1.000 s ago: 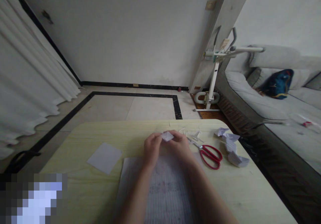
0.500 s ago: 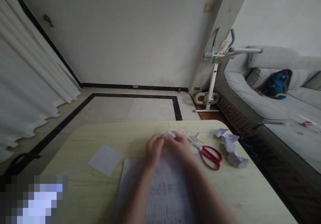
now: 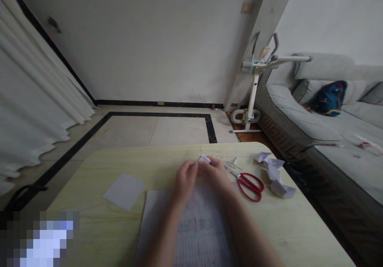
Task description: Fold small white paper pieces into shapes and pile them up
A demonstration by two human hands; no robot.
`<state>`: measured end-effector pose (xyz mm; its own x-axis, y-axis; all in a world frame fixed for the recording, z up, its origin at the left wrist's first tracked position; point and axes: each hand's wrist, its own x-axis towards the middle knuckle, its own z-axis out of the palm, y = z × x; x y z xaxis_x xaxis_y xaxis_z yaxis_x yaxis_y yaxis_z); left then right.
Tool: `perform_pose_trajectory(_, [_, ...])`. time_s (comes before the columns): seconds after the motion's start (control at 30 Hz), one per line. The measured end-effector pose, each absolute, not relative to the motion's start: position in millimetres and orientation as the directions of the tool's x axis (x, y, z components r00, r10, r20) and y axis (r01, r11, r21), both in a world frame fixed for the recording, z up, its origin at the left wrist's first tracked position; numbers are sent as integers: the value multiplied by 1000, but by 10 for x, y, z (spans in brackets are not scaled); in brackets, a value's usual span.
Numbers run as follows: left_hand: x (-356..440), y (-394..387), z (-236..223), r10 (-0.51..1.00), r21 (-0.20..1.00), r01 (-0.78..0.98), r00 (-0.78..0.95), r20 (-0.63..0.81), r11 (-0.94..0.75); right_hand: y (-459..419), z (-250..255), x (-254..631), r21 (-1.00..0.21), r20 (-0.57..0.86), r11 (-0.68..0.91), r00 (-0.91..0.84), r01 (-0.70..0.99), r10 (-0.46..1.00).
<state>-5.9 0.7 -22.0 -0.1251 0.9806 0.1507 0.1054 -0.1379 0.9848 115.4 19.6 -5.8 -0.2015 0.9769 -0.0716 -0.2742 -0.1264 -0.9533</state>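
White folded paper (image 3: pixel 204 159), one small piece, is pinched between the left hand (image 3: pixel 186 178) and right hand (image 3: pixel 216 176), both curled nearly closed. Nearer the camera lies ruled paper (image 3: pixel 200 235); leftward, one square sheet (image 3: pixel 124 191); rightward, one pair of red-handled scissors (image 3: pixel 251 185), then about four crumpled-looking paper pieces (image 3: pixel 274 174). Pale wood-grain table (image 3: pixel 287 227); beyond, tiled floor (image 3: pixel 134 131), one sofa (image 3: pixel 302 109).

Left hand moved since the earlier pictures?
Yes: slightly rightward, judged against the flat white paper square on the table; the left hand is farther from it.
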Motion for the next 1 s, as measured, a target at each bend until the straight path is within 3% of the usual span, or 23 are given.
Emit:
perform_pose_trajectory(0.37, [-73, -1, -206, 977, 987, 85, -155, 147, -135, 188, -30, 1162, -995, -43, -54, -120, -90, 992])
perform_pose_trajectory(0.67, [-76, -1, -110, 982, 993, 34, -147, 118, -114, 190, -40, 1158, -989, -49, -67, -137, -131, 989])
perform_pose_trajectory(1.0, [-95, -2, -153, 979, 994, 53, -175, 102, -94, 211, -70, 1161, -996, -28, -31, -34, -81, 999])
